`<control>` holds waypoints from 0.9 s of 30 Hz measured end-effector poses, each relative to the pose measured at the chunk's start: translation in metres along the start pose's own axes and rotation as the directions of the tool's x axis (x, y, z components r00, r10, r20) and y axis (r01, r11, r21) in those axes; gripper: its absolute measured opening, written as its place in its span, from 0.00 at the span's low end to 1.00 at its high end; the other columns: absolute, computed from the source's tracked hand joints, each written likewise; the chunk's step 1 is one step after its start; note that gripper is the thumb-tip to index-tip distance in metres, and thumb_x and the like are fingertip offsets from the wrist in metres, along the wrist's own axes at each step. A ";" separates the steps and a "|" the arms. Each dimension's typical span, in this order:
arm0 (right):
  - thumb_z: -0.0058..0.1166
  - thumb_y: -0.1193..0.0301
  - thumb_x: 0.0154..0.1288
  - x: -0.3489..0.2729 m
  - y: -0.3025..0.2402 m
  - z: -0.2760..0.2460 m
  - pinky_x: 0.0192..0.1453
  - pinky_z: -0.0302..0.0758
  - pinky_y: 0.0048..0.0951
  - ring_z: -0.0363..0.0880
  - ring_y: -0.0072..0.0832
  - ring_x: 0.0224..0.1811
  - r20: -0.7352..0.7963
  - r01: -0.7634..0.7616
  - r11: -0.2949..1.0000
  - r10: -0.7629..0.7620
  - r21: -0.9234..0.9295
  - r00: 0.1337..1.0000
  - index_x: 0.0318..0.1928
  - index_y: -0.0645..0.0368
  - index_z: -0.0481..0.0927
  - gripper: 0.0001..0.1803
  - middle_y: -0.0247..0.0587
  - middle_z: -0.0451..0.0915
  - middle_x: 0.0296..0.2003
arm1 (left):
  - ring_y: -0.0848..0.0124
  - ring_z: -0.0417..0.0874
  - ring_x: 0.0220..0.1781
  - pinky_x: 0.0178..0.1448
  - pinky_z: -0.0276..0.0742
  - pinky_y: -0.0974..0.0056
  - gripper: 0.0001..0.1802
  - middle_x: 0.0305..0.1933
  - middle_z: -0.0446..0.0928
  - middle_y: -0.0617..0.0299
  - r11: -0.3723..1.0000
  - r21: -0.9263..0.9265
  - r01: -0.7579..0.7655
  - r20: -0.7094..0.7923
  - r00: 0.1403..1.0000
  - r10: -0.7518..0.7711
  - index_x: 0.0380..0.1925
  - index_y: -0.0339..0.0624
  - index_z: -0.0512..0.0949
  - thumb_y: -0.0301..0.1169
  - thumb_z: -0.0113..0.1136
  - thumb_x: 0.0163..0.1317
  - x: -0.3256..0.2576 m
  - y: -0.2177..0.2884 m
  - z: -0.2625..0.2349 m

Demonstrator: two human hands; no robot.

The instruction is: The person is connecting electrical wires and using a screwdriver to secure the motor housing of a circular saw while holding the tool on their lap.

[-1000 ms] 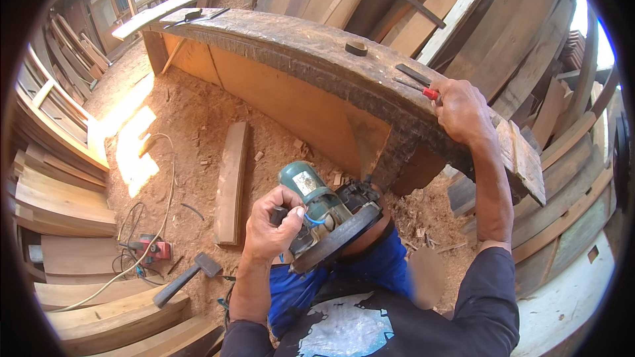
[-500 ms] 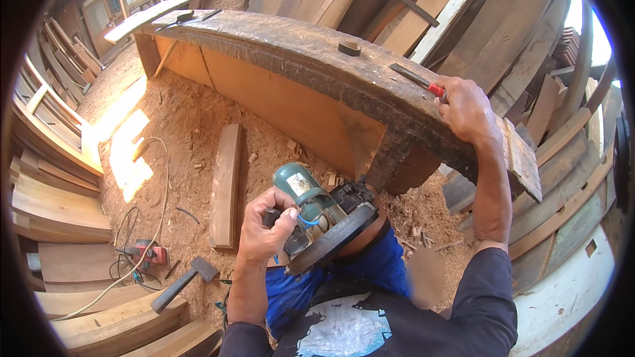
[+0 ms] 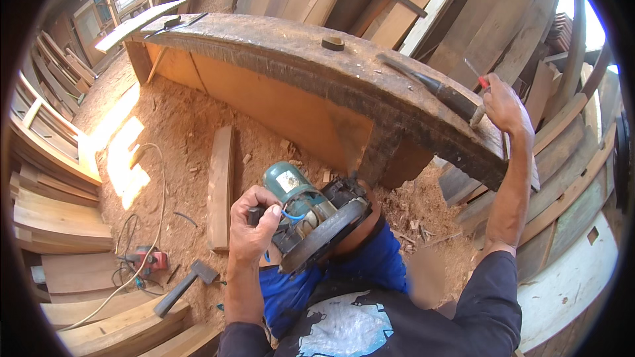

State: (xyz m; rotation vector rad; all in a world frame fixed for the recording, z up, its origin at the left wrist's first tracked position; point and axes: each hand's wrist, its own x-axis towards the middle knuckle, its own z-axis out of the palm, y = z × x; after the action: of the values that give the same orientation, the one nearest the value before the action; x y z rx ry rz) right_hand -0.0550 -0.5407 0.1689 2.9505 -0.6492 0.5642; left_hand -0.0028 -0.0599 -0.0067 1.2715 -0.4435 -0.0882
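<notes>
My left hand (image 3: 250, 226) is closed on the black grip of a green power tool (image 3: 291, 185) with a long black edge. This tool rests over my lap, against the blue shorts. In my right hand (image 3: 506, 109) is a red-handled screwdriver (image 3: 485, 82), its thin shaft pointing up and to the left, above the right end of the workbench (image 3: 264, 30). A long dark tool (image 3: 430, 82) lies on the bench just left of that hand; its exact kind is unclear. Farther left on the bench top sits a small round dark piece (image 3: 333, 43).
A wooden board (image 3: 221, 185) lies on the sawdust-covered floor. Left of it are a mallet (image 3: 186, 285), a red power tool (image 3: 151, 260) and a pale cord (image 3: 163, 192). Stacked planks (image 3: 63, 208) line the left; more boards (image 3: 489, 33) lean behind the bench.
My right hand has moved right and lifted the screwdriver off the bench top, tilting its shaft up. The long dark tool now shows on the bench. My left hand keeps its hold.
</notes>
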 end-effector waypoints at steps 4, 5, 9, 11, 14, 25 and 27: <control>0.49 0.75 0.66 -0.007 0.009 0.011 0.66 0.74 0.47 0.81 0.54 0.60 0.081 0.121 0.984 -0.133 0.132 0.988 0.55 0.64 0.83 0.19 0.61 0.84 0.53 | 0.82 0.71 0.35 0.39 0.67 0.72 0.02 0.32 0.74 0.70 0.990 0.138 -0.025 0.018 1.000 0.023 0.32 0.39 0.79 0.23 0.61 0.65 0.001 0.003 -0.001; 0.51 0.75 0.65 -0.008 0.008 0.008 0.66 0.74 0.45 0.82 0.53 0.59 0.120 0.094 0.976 -0.119 0.194 0.986 0.55 0.64 0.83 0.19 0.61 0.85 0.52 | 0.82 0.72 0.36 0.41 0.68 0.71 0.02 0.33 0.75 0.70 0.994 0.111 0.011 0.025 1.000 -0.014 0.33 0.39 0.80 0.23 0.61 0.66 0.001 0.004 -0.001; 0.50 0.73 0.69 -0.020 0.007 0.001 0.66 0.74 0.43 0.84 0.52 0.58 0.099 0.058 0.969 -0.084 0.239 0.992 0.56 0.65 0.84 0.19 0.60 0.85 0.52 | 0.82 0.75 0.41 0.47 0.72 0.72 0.03 0.37 0.77 0.70 0.994 -0.023 0.107 0.081 0.991 -0.105 0.38 0.39 0.80 0.27 0.63 0.69 -0.001 0.002 -0.003; 0.46 0.70 0.75 -0.021 0.014 0.002 0.68 0.73 0.43 0.82 0.52 0.61 0.006 0.043 0.990 -0.044 0.134 0.999 0.61 0.63 0.81 0.20 0.59 0.84 0.56 | 0.82 0.75 0.41 0.47 0.72 0.72 0.03 0.38 0.78 0.70 0.995 -0.029 0.095 0.078 0.993 -0.093 0.38 0.39 0.80 0.27 0.63 0.70 -0.001 0.002 -0.004; 0.45 0.67 0.79 -0.028 0.005 0.005 0.69 0.72 0.45 0.81 0.54 0.62 -0.333 -0.110 0.994 0.105 0.005 0.937 0.63 0.62 0.80 0.21 0.59 0.82 0.60 | 0.82 0.75 0.41 0.47 0.72 0.72 0.04 0.37 0.78 0.70 0.997 -0.036 0.073 0.088 0.994 -0.070 0.39 0.39 0.81 0.28 0.63 0.71 -0.001 0.003 -0.003; 0.63 0.76 0.64 -0.122 -0.210 0.048 0.41 0.79 0.34 0.84 0.34 0.36 -0.196 0.390 0.268 -0.543 0.881 0.817 0.40 0.65 0.87 0.06 0.45 0.85 0.34 | 0.85 0.73 0.36 0.40 0.71 0.74 0.05 0.34 0.77 0.72 0.986 0.163 0.028 0.077 0.996 -0.041 0.38 0.39 0.82 0.29 0.66 0.71 -0.007 0.007 0.002; 0.62 0.76 0.65 -0.124 -0.228 0.060 0.40 0.80 0.35 0.84 0.36 0.35 -0.155 0.357 0.239 -0.593 0.903 0.790 0.41 0.66 0.87 0.06 0.48 0.85 0.34 | 0.85 0.73 0.34 0.39 0.70 0.74 0.05 0.33 0.77 0.73 0.979 0.204 0.026 0.081 0.996 -0.043 0.37 0.39 0.82 0.29 0.66 0.70 -0.007 0.009 0.006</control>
State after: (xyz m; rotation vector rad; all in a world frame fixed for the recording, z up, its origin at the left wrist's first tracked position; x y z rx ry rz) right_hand -0.0436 -0.2932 0.0705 3.9044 1.0215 0.6430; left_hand -0.0134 -0.0605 0.0012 1.4803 -0.5137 -0.1294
